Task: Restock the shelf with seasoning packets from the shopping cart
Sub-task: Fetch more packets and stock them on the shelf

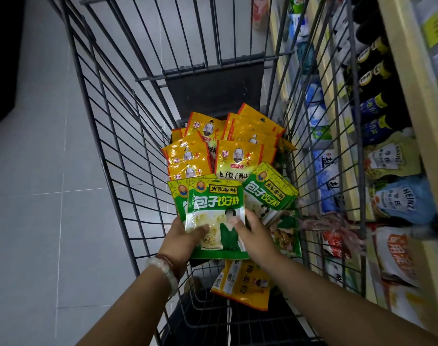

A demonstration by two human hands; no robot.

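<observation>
Inside the wire shopping cart [105, 136] lie seasoning packets. I hold a small stack of green packets [214, 208] over the cart. My left hand [181, 237] grips the stack's lower left, thumb on the front. On the stack's lower right edge sits my right hand [256, 236], also thumb on the front. More green packets [269, 193] lie to the right of the stack. Several orange-yellow packets [237, 156] are heaped further in. A yellow packet [240, 283] lies below my hands.
The store shelf [412, 78] runs along the cart's right side, holding dark bottles [374, 71], white-blue bags [327, 176] and Heinz pouches [402, 201]. Grey tiled floor [38, 196] lies left of the cart. The cart's dark child-seat flap [213, 91] stands at its far end.
</observation>
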